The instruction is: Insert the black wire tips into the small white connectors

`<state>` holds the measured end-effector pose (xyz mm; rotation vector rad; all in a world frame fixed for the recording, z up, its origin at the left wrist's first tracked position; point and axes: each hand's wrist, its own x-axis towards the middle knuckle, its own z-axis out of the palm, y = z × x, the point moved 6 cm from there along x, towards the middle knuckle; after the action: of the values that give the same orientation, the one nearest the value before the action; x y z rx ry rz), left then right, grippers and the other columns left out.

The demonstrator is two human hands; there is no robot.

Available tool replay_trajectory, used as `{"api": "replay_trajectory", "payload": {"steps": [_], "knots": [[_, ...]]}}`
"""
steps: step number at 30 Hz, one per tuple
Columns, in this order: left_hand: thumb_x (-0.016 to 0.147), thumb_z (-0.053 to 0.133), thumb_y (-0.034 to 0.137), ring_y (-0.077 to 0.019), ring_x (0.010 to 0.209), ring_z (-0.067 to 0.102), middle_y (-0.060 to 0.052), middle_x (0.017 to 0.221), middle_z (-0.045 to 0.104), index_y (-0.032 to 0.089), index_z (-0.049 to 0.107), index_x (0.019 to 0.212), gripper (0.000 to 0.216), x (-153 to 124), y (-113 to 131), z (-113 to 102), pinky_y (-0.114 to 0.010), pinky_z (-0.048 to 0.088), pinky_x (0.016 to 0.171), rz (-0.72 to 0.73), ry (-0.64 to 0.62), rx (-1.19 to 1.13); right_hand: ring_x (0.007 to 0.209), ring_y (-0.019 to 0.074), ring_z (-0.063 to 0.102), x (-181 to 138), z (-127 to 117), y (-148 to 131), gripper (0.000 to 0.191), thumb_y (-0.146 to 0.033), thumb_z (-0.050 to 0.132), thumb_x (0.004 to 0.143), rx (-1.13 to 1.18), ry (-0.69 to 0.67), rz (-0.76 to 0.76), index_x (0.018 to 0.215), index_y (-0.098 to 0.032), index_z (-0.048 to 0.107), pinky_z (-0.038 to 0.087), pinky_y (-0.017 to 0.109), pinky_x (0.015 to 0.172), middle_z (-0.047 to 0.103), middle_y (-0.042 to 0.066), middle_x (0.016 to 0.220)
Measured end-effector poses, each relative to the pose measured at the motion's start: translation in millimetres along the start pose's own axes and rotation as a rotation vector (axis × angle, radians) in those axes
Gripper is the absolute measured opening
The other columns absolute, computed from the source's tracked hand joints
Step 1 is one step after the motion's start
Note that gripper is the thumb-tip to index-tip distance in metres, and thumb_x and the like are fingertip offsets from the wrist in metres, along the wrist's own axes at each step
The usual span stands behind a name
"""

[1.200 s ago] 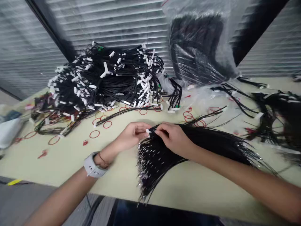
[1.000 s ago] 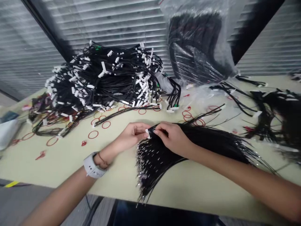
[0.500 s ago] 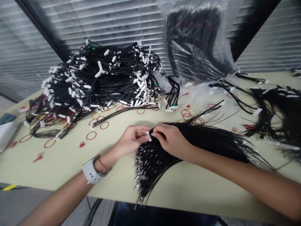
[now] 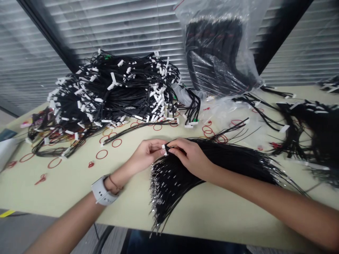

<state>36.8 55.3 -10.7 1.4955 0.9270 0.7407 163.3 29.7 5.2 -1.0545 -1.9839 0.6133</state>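
Note:
Between my two hands is a small white connector (image 4: 164,150). My left hand (image 4: 147,154), with a pale watch strap on its wrist, pinches the connector from the left. Closed on black wire (image 4: 171,145) right beside the connector is my right hand (image 4: 189,157); how many wires it grips is hidden by the fingers. Beneath both hands lies a thick bundle of loose black wires (image 4: 182,183) with shiny metal terminals at its ends. The bundle spreads to the right under my right forearm.
A heap of black cables (image 4: 124,95) with white connectors fills the table's back left. Behind, a clear plastic bag (image 4: 217,56) of black wires leans against the blinds. More cables (image 4: 312,130) lie at the right. Red rubber bands (image 4: 102,154) are scattered over the pale tabletop (image 4: 79,190).
The view has shifted slightly. Both hands stay together at the connector, which now shows a little more upright between the fingertips. Nothing has been let go.

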Motion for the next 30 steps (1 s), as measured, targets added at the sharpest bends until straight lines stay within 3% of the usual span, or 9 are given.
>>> {"api": "replay_trajectory", "payload": {"steps": [4, 9, 13, 17, 30], "knots": [[0.074, 0.061, 0.012, -0.0141, 0.078, 0.063, -0.005, 0.086, 0.069, 0.012, 0.063, 0.091, 0.017, 0.9, -2.7, -2.3, -0.027, 0.049, 0.077, -0.041, 0.000, -0.001, 0.075, 0.0128, 0.053, -1.4, -3.5, -2.9, 0.012, -0.015, 0.048, 0.086, -0.014, 0.036, -0.044, 0.078, -0.019, 0.056, 0.043, 0.026, 0.071, 0.056, 0.001, 0.077], [0.074, 0.060, 0.012, -0.0145, 0.078, 0.062, -0.005, 0.087, 0.069, 0.012, 0.063, 0.091, 0.018, 0.8, -0.7, -5.2, -0.029, 0.048, 0.076, -0.048, 0.029, 0.021, 0.085, 0.0166, 0.050, -7.5, -14.0, -10.7, 0.014, -0.017, 0.043, 0.088, -0.140, 0.225, -0.130, 0.080, -0.018, 0.054, 0.043, 0.032, 0.077, 0.051, 0.005, 0.086], [0.074, 0.060, 0.013, -0.0151, 0.078, 0.062, -0.005, 0.085, 0.068, 0.012, 0.061, 0.093, 0.019, -0.8, -1.0, -7.1, -0.029, 0.047, 0.075, -0.075, 0.045, 0.034, 0.076, 0.0150, 0.050, -10.3, -5.5, -18.4, 0.017, -0.015, 0.039, 0.089, -0.164, 0.109, -0.199, 0.080, -0.018, 0.053, 0.044, 0.029, 0.071, 0.053, 0.004, 0.079], [0.075, 0.060, 0.014, -0.0157, 0.080, 0.061, -0.005, 0.084, 0.067, 0.013, 0.059, 0.098, 0.023, -1.9, -1.6, -7.9, -0.029, 0.047, 0.075, -0.078, 0.050, 0.026, 0.077, 0.0151, 0.051, -9.0, 1.8, -13.9, 0.018, -0.015, 0.038, 0.089, -0.191, 0.021, -0.145, 0.081, -0.018, 0.054, 0.044, 0.029, 0.073, 0.054, 0.005, 0.080], [0.079, 0.055, 0.011, -0.0162, 0.084, 0.061, -0.007, 0.093, 0.067, 0.011, 0.060, 0.096, 0.018, -2.7, 4.4, -3.2, -0.032, 0.045, 0.082, -0.053, -0.008, 0.033, 0.065, 0.0121, 0.056, -6.8, -4.6, 9.3, 0.017, -0.011, 0.052, 0.080, 0.000, 0.148, 0.086, 0.094, -0.020, 0.053, 0.045, 0.024, 0.064, 0.060, -0.001, 0.073]]}}
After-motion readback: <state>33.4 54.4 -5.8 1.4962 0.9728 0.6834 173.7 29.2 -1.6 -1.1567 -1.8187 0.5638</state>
